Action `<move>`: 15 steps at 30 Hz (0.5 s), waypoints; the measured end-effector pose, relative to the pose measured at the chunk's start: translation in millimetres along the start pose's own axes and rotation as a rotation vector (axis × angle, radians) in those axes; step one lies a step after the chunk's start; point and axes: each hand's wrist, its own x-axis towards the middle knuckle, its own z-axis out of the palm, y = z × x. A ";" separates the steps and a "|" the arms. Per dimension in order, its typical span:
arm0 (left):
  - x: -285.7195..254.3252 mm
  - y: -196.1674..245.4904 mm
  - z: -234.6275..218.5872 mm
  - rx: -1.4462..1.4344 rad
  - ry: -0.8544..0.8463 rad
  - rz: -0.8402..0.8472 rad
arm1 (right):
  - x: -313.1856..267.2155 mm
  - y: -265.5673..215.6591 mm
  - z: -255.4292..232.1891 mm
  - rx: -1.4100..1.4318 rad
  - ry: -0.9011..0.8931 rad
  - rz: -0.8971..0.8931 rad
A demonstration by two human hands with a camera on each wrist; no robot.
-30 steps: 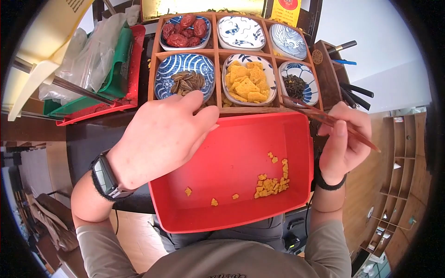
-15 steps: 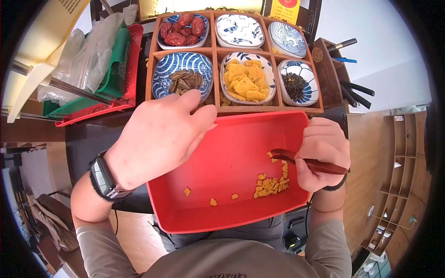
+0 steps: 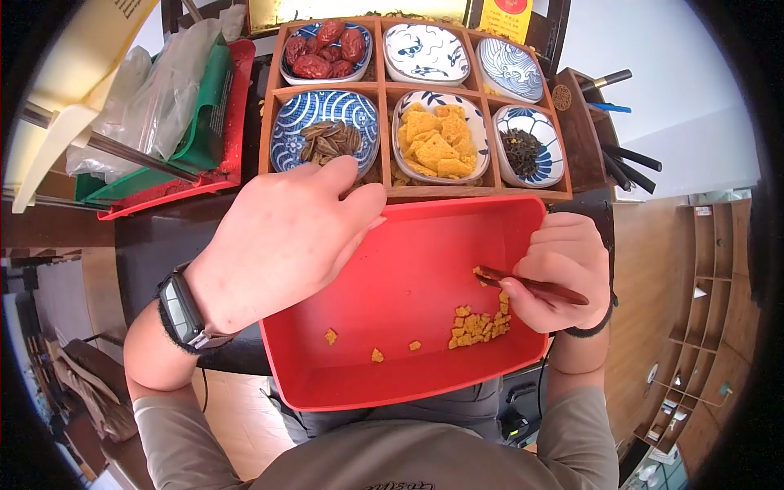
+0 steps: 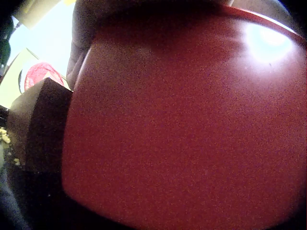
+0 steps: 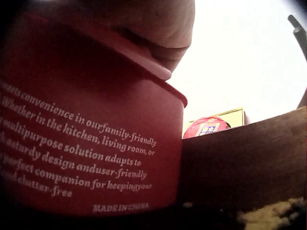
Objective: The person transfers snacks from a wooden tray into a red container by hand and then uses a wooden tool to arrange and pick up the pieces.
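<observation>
My left hand [image 3: 286, 237] grips the upper left rim of the red bin [image 3: 392, 359] in the head view, its fingertips beside the wooden tray. My right hand [image 3: 563, 273] pinches dark red tweezers [image 3: 543, 290] over the bin's right side, their tips at a small yellow piece [image 3: 478, 271]. Yellow pieces [image 3: 474, 331] cluster in the bin's lower right, with several scattered to the left. The left wrist view shows the bin's wall [image 4: 182, 129]; the right wrist view shows its printed side [image 5: 96, 139].
Behind the bin, a wooden tray [image 3: 482, 193] holds dishes of red dates [image 3: 313, 66], seeds [image 3: 331, 143], yellow chunks [image 3: 437, 151] and dark leaves [image 3: 521, 151]. A green bin [image 3: 208, 122] with plastic bags is at left, a pen holder [image 3: 576, 122] at right.
My right hand has come down and left from beside the leaf dish, bringing the tweezers into the bin. My left hand stays about where it was on the rim.
</observation>
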 end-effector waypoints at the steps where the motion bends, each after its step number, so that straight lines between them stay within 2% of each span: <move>1: 0.0 0.1 0.2 -0.002 0.004 0.000 | 0.2 -0.1 0.0 -0.004 -0.010 0.006; 15: 0.1 0.0 1.1 -0.002 0.010 -0.002 | 0.5 -3.6 -1.2 0.039 -0.043 0.040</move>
